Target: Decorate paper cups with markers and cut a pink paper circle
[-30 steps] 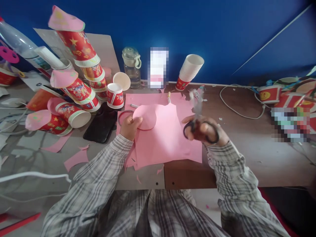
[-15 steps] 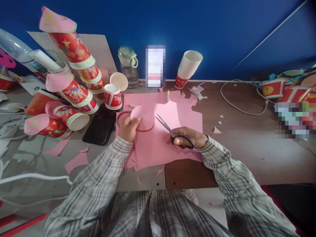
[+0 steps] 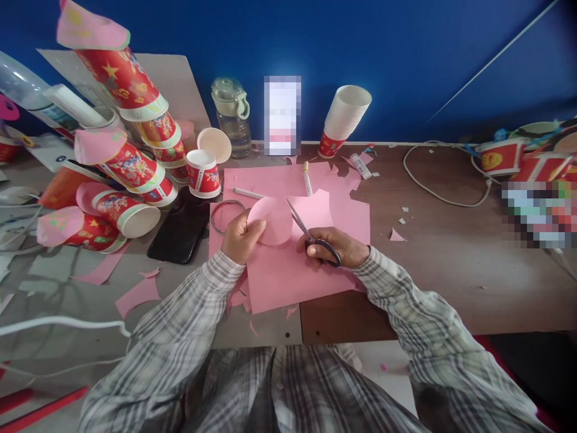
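Between thumb and fingers, my left hand [image 3: 241, 238] grips a round pink paper disc [image 3: 276, 222] by its left edge. My right hand [image 3: 338, 246] is closed around the handles of a pair of scissors [image 3: 303, 221]. The blades point up and left, with their tips at the disc's right edge. Under both hands lie overlapping pink paper sheets [image 3: 288, 279]. A grey-brown ring [image 3: 215, 218] rests by my left hand, and a green-tipped marker [image 3: 247, 193] and a yellow-capped marker [image 3: 307, 178] lie on the paper beyond.
Decorated red paper cups with pink cone tops [image 3: 128, 87] stand and lie at the left, beside a black phone [image 3: 178, 231]. At the back are a water bottle [image 3: 232, 123], a lit screen [image 3: 282, 114] and stacked cups [image 3: 345, 117]. A white cable [image 3: 408, 171] lies right.
The paper disc in my left hand has shifted right, uncovering more of the ring and the green-tipped marker. My right hand has drawn slightly left, bringing the scissor tips against the disc's edge.
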`<state>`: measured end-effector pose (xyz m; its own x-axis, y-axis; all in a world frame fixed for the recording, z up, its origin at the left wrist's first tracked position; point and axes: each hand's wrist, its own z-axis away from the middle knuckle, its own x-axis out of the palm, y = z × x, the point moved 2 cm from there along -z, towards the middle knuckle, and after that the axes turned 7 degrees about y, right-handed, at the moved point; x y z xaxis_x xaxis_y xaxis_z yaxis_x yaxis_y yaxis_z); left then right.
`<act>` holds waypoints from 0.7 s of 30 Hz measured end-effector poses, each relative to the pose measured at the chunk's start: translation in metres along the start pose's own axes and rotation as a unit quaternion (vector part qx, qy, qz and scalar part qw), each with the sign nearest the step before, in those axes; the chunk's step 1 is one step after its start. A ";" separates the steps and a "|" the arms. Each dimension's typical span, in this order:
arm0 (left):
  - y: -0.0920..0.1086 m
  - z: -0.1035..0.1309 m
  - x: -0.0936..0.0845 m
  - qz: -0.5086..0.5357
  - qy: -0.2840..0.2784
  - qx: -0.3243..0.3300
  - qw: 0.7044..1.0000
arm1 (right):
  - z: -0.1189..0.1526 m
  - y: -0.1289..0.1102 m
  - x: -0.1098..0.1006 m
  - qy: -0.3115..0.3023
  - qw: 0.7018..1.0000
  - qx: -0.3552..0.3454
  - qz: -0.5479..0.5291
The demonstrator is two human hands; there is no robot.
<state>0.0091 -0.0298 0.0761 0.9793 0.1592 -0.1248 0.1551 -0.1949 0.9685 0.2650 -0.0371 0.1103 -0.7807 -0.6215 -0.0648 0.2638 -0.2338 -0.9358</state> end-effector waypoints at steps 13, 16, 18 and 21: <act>0.007 -0.001 0.000 -0.003 -0.122 -0.023 0.992 | -0.002 0.000 0.007 0.049 0.999 0.014 0.003; 0.007 -0.002 -0.001 -0.010 -0.128 -0.024 0.991 | -0.002 -0.001 0.009 0.061 0.998 0.016 0.007; 0.007 -0.003 -0.002 -0.021 -0.127 -0.031 0.991 | -0.002 -0.001 0.010 0.067 0.998 0.015 0.010; 0.008 -0.003 -0.003 -0.028 -0.130 -0.042 0.990 | -0.002 -0.001 0.010 0.075 0.997 0.015 0.016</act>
<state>0.0073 -0.0286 0.0846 0.9714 -0.0897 -0.2200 0.2099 -0.1098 0.9715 0.2554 -0.0415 0.1102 -0.8463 -0.5118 -0.1481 0.3056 -0.2387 -0.9218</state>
